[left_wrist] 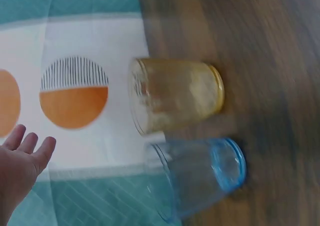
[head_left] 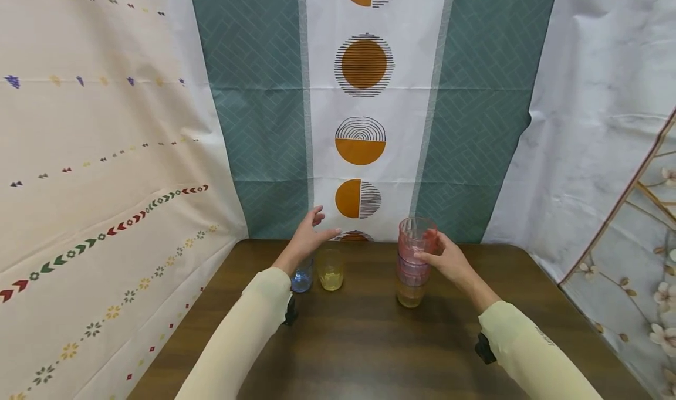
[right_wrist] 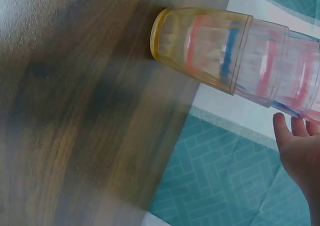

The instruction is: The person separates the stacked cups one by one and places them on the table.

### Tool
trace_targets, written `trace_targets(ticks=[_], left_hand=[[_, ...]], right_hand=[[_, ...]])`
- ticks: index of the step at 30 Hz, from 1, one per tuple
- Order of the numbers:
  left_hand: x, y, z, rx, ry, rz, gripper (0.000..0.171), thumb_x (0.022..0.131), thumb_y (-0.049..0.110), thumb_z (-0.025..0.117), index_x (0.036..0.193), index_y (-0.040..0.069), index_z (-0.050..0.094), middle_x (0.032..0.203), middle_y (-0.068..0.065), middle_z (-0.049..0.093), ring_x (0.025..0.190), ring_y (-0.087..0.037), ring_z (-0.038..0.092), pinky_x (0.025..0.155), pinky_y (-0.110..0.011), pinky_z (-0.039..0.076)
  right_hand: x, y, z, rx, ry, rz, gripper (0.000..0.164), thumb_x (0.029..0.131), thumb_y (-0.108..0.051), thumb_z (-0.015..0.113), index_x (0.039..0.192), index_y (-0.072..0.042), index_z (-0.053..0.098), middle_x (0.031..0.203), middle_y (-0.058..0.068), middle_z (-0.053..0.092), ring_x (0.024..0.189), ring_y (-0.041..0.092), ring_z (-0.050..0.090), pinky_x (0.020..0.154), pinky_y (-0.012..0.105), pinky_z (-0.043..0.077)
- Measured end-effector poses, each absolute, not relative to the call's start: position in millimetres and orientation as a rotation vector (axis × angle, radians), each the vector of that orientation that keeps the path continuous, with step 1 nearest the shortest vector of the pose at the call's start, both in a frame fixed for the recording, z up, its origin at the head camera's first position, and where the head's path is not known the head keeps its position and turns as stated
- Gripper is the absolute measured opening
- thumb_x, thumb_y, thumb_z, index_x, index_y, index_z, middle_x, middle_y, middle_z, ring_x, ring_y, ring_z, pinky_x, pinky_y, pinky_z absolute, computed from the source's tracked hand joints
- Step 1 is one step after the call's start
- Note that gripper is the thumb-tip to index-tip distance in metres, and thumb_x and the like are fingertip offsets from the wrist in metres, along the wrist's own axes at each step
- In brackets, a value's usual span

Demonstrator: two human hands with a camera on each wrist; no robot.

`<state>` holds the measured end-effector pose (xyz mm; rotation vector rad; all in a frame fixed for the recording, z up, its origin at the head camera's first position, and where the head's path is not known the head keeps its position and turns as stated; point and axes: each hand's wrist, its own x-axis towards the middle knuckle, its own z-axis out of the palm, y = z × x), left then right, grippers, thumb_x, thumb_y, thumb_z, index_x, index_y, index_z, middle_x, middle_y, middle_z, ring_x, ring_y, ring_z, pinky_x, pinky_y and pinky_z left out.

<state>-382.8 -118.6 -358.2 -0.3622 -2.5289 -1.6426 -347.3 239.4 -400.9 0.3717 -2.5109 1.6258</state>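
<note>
A tall stack of nested clear tumblers stands on the table toward the right, a yellow tumbler (right_wrist: 200,46) at the bottom and a pink tumbler (head_left: 414,236) at the top. My right hand (head_left: 446,262) holds the pink tumbler from the right side, thumb in front and fingers behind. In the right wrist view that hand (right_wrist: 302,156) shows at the upper part of the stack. My left hand (head_left: 306,241) is raised with fingers spread, holding nothing. Below it stand a blue tumbler (left_wrist: 200,178) and a single yellow tumbler (left_wrist: 177,93), side by side and upright.
The brown wooden table (head_left: 348,347) ends at a hanging teal and white cloth (head_left: 364,107) close behind the tumblers. A cream patterned cloth (head_left: 105,212) hangs on the left, and a white flowered one (head_left: 634,271) on the right.
</note>
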Motion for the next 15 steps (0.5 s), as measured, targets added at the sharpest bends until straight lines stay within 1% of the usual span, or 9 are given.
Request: trace_targets(ticks=[4,8,11,14,15], left_hand=[[-385.4,-98.2,-350.7,-0.421,-2.545,-1.653,0.088,0.086,0.041,0.077,0.155,0.018,0.028,0.154,-0.008,0.038,0.144,-0.027,0.032,0.113,-0.051,0.031],[-385.9,-77.9,-345.5,-0.525,-2.552,-1.662,0.087,0.086,0.040,0.077,0.154,0.014,0.030,0.152,-0.013,0.041,0.143,-0.029,0.033,0.112,-0.050,0.033],[-384.8,-62.2,-343.8,-0.603,-2.570,-1.673,0.086,0.086,0.037,0.076,0.154,0.011,0.030,0.151,-0.013,0.042,0.142,-0.029,0.034,0.113,-0.049,0.033],[-385.0,-47.1,-345.2,-0.666,-2.603,-1.672,0.086,0.087,0.038,0.076,0.155,0.013,0.029,0.153,-0.011,0.041,0.142,-0.028,0.034,0.113,-0.048,0.034],[-384.6,-42.1,-345.6,-0.676,-2.616,-1.669,0.086,0.086,0.039,0.076,0.155,0.015,0.030,0.153,-0.009,0.041,0.142,-0.027,0.035,0.112,-0.047,0.035]], right_hand=[[-347.1,237.8,-402.7,0.359,-2.507,1.646,0.083,0.091,-0.033,0.073,0.153,0.000,0.029,0.148,0.026,0.043,0.136,0.042,0.039,0.108,0.058,0.035],[-346.5,235.8,-403.4,0.358,-2.488,1.693,0.080,0.092,-0.032,0.073,0.152,-0.001,0.030,0.149,0.024,0.042,0.138,0.041,0.037,0.110,0.057,0.033],[-346.0,235.9,-403.5,0.353,-2.476,1.712,0.078,0.092,-0.031,0.073,0.151,-0.001,0.032,0.148,0.024,0.044,0.137,0.040,0.038,0.110,0.057,0.034],[-345.3,237.9,-404.2,0.336,-2.476,1.714,0.077,0.092,-0.031,0.073,0.150,-0.002,0.034,0.147,0.023,0.045,0.137,0.040,0.039,0.109,0.057,0.035],[-345.5,238.9,-404.5,0.336,-2.481,1.706,0.077,0.092,-0.032,0.073,0.151,-0.001,0.034,0.147,0.023,0.045,0.137,0.040,0.039,0.109,0.058,0.035]])
